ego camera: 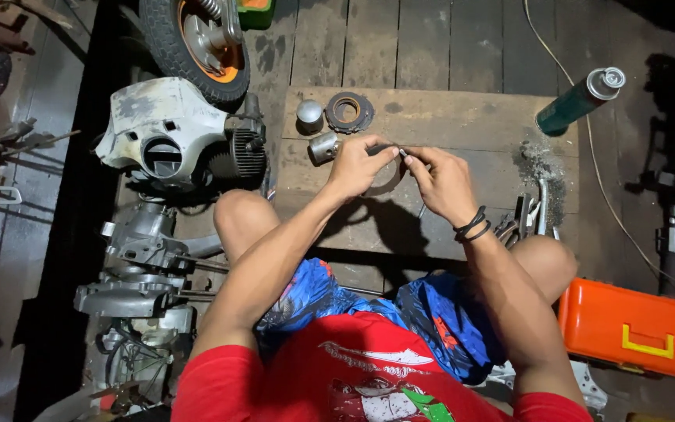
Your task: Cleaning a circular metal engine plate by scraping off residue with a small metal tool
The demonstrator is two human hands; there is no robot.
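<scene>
My left hand and my right hand meet over a wooden board, both pinching a thin metal ring between the fingertips. The ring is partly hidden behind my left fingers. Just left of my left hand lies a metal piston on its side. A second small metal cylinder and a round clutch-like disc sit behind it on the board. My right wrist wears black bands.
A stripped engine and more engine parts lie on the left by a tyre. A green spray can lies at the right, an orange toolbox near my right knee, tools beside it.
</scene>
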